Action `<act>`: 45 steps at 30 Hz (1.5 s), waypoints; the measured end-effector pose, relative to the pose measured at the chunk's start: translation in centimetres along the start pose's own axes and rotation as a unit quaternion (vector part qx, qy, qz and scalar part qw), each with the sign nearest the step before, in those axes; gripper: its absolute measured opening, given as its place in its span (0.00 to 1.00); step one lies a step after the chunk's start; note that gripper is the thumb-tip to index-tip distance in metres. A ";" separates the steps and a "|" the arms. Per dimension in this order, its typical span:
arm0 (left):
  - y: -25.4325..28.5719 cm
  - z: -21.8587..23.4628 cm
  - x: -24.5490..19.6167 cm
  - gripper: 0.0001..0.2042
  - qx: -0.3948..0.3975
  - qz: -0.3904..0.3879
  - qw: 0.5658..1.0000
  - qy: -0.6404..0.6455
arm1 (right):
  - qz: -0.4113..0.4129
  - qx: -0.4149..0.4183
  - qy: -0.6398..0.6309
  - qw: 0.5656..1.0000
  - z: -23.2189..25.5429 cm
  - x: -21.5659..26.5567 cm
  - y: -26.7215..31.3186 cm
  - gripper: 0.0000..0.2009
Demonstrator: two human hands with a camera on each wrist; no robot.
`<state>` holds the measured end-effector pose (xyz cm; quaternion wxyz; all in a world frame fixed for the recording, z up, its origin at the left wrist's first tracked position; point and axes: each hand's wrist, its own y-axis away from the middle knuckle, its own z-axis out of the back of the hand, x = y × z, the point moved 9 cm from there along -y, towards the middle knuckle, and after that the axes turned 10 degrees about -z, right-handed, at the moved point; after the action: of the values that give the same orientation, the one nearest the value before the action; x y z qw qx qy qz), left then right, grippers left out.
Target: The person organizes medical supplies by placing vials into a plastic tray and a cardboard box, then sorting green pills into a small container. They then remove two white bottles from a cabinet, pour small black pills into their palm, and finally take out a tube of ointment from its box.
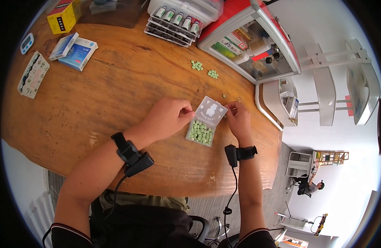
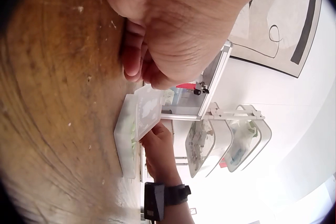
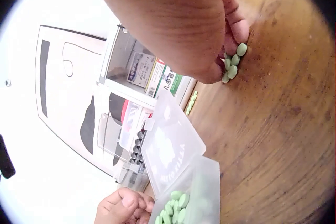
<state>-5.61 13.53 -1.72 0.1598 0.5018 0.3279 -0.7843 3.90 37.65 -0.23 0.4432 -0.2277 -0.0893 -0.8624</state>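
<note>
A translucent pill box stands on the wooden table, its printed lid tipped back. Green tablets fill its tray. With curled fingers my left hand holds the box's left edge near the hinge; in the left wrist view that hand partly covers the lid's corner. Right of the lid, my right hand reaches down to the tabletop. The right wrist view has its thumb and fingers pinching at a small group of green tablets, partly hidden under the fingertips.
Two clusters of green tablets and a lone tablet lie beyond the box. A red-framed cabinet stands at the back right, beside a rack of vials. Medicine boxes, a patterned case and a timer are at left.
</note>
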 end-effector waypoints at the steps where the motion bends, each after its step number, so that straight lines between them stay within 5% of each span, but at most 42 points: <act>1: 0.0 0.0 0.0 0.10 -0.003 -0.006 1.000 -0.001 | -0.013 0.002 -0.010 1.000 0.0 -0.2 0.2 0.10; 12: -0.2 -0.3 -0.2 0.10 0.020 -0.006 1.000 -0.019 | 0.051 -0.109 0.076 0.990 -0.4 2.6 -0.4 0.16; 45: 0.0 -0.9 -0.1 0.09 0.030 0.089 0.996 0.005 | -0.032 0.003 -0.066 0.997 1.3 -0.3 1.7 0.07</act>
<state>-4.93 14.10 -1.89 0.2120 0.5373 0.2590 -0.7741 5.89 37.34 0.67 0.4089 -0.2804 -0.1281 -0.8589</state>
